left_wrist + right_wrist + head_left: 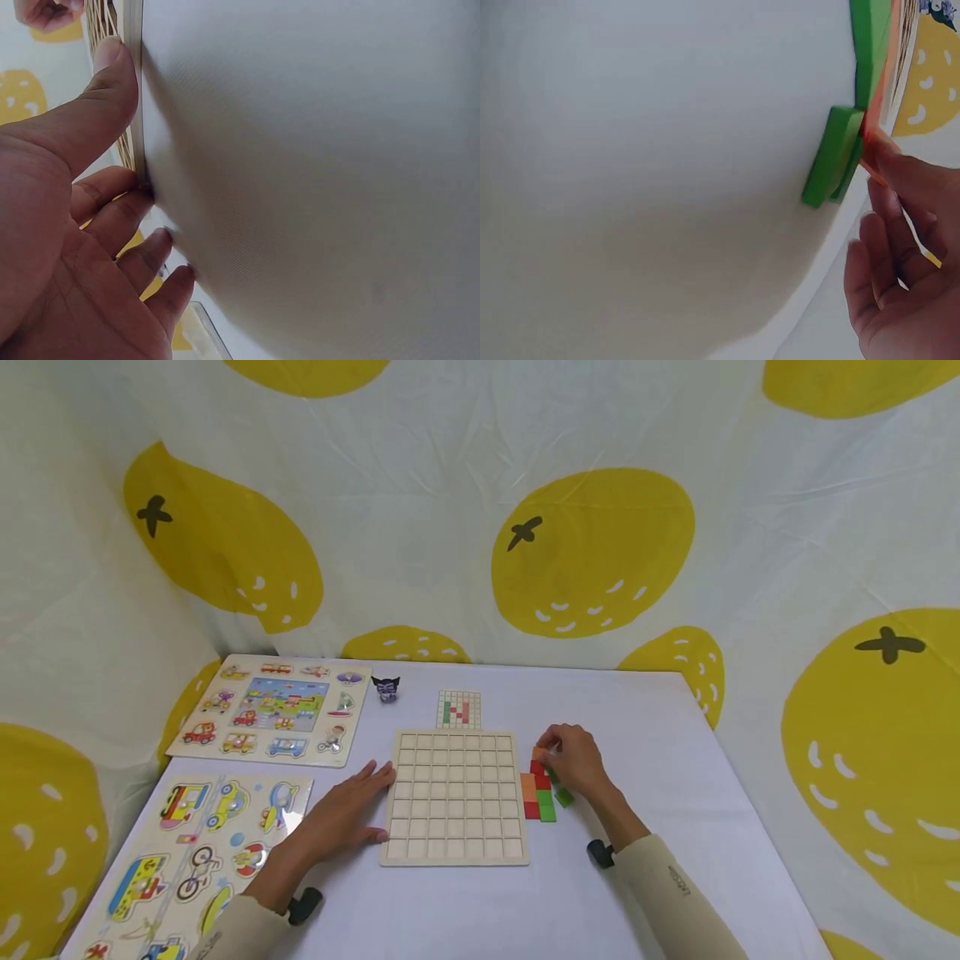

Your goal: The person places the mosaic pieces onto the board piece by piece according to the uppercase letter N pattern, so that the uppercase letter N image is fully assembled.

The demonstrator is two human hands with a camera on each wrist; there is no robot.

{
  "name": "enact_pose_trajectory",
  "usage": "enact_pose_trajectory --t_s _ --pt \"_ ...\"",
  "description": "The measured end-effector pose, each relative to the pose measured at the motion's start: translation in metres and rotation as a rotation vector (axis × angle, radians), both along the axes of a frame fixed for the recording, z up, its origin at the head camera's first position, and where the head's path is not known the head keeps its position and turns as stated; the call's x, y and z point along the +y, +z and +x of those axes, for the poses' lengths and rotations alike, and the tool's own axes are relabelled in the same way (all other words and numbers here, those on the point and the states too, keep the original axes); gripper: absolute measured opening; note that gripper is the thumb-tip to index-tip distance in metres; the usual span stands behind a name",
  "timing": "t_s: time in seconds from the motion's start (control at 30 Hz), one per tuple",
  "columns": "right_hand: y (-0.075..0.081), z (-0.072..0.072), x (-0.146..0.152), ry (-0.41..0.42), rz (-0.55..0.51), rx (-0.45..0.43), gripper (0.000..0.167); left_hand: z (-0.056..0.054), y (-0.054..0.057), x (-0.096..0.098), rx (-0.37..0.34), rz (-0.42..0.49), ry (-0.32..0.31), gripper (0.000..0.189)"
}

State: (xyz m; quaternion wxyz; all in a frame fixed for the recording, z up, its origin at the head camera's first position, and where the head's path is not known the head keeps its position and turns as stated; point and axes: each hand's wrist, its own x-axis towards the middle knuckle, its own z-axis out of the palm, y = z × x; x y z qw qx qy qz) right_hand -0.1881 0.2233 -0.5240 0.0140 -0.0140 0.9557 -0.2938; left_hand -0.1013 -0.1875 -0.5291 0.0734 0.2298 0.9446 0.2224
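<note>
In the head view a wooden grid board (453, 862) with bare square cells lies mid-table. My left hand (341, 808) rests at its left side, fingers spread and thumb at the edge. The left wrist view shows those fairly straight fingers against the board's side (133, 22). To the right of the board is a cluster of red, orange and green square tiles (542, 782). At the cluster's far end, my right hand (576, 762) pinches an orange tile (537, 752) between thumb and fingers. Beside it in the right wrist view stands a green tile (827, 161), angled away from the others.
A small pattern card (459, 710) touches the board's far edge. A dark-eared figurine (386, 690) stands behind to the left. Two picture puzzle boards, one with a town scene (258, 752) and one with vehicles (176, 868), lie on the left. A printed curtain (450, 568) surrounds the table.
</note>
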Motion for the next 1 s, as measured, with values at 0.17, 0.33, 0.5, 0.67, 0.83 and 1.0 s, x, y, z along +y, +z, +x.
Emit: enact_pose_trajectory --t_s 0.17,0.33,0.5,0.67,0.83,1.0 --pt "0.004 0.008 -0.008 0.018 -0.065 0.059 0.014 0.0 -0.002 -0.001 0.001 -0.002 0.001 0.101" --pt "0.011 0.02 -0.024 0.029 -0.099 0.081 0.017 -0.001 -0.002 -0.001 0.004 -0.01 0.007 0.102" --pt "0.012 0.027 -0.04 0.041 -0.113 0.072 0.014 -0.002 -0.002 0.001 0.0 -0.007 0.013 0.102" --pt "0.009 0.033 -0.056 0.074 -0.157 0.059 0.014 -0.002 -0.001 0.001 0.006 -0.009 0.016 0.102" --pt "0.007 0.034 -0.071 0.103 -0.189 0.044 0.013 -0.001 0.0 0.002 0.009 -0.015 0.021 0.103" --pt "0.005 0.033 -0.084 0.11 -0.152 0.015 0.012 -0.001 0.0 0.002 0.014 -0.013 0.022 0.103"
